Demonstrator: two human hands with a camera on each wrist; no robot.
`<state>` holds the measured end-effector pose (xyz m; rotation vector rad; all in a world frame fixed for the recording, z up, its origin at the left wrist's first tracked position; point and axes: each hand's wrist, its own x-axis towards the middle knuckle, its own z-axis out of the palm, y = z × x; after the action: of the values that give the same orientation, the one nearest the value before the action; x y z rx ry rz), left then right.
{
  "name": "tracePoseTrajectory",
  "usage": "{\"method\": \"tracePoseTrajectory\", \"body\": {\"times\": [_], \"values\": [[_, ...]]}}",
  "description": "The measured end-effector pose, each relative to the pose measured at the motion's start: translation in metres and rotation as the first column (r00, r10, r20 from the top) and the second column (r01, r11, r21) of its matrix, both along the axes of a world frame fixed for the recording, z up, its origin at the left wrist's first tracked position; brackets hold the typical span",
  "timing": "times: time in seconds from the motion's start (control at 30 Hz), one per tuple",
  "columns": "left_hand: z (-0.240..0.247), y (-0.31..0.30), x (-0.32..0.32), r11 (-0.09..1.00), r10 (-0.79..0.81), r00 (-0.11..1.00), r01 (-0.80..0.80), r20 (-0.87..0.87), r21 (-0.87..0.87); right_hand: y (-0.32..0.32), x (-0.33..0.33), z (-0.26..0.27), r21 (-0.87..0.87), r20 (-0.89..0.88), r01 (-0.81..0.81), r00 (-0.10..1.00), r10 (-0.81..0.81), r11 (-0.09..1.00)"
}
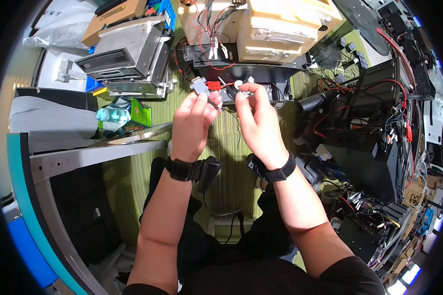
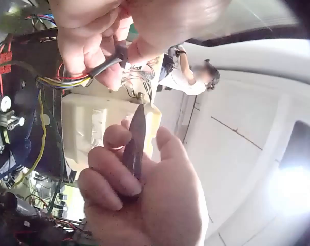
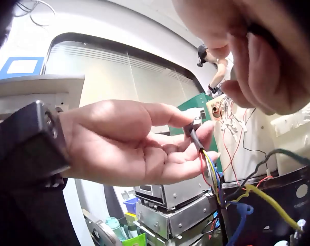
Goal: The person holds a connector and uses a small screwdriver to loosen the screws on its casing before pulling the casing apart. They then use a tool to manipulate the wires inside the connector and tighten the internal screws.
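My left hand [image 1: 193,114] pinches a grey D-shaped serial connector [image 1: 199,85] between thumb and fingers. From its back runs a short black cable [image 3: 196,139], which splits into thin coloured wires [image 3: 211,166], red, yellow and blue among them. Close by on the right, my right hand [image 1: 261,118] curls its fingers round a dark, narrow tool [image 2: 137,133] with a pointed tip. Its tip stands apart from the cable in the left wrist view. The tool's kind cannot be told, since the fingers cover its lower part.
Ahead stands a black case [image 1: 261,73] with cream-coloured blocks [image 1: 275,29] and loose wiring on top. Metal boxes [image 1: 128,49] and a green bag [image 1: 141,113] with a bottle [image 1: 114,115] lie left. Cluttered black equipment [image 1: 364,157] fills the right. Another person [image 2: 188,77] is farther off.
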<state>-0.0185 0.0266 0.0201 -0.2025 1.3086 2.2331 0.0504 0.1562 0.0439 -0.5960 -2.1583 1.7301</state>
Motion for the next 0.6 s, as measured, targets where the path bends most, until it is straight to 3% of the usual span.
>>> {"method": "tracePoseTrajectory", "body": {"times": [0.07, 0.2, 0.3, 0.6], "values": [[-0.002, -0.004, -0.001, 0.997, -0.003, 1.0, 0.001, 0.024, 0.072, -0.003, 0.004, 0.007, 0.198, 0.046, -0.087, 0.996, 0.08, 0.976], [-0.008, -0.008, -0.001, 0.994, -0.046, 0.999, 0.047, -0.013, 0.103, -0.006, 0.007, 0.005, 0.351, 0.019, -0.099, 0.995, 0.099, 0.931], [0.002, -0.004, 0.002, 0.998, 0.019, 1.0, -0.021, 0.024, 0.06, -0.006, 0.008, 0.001, 0.499, -0.059, -0.067, 0.992, 0.111, 0.864], [0.007, -0.004, 0.006, 0.999, 0.039, 0.998, -0.038, -0.051, 0.008, -0.013, 0.012, 0.007, 0.532, 0.008, -0.108, 0.992, 0.123, 0.84]]}}
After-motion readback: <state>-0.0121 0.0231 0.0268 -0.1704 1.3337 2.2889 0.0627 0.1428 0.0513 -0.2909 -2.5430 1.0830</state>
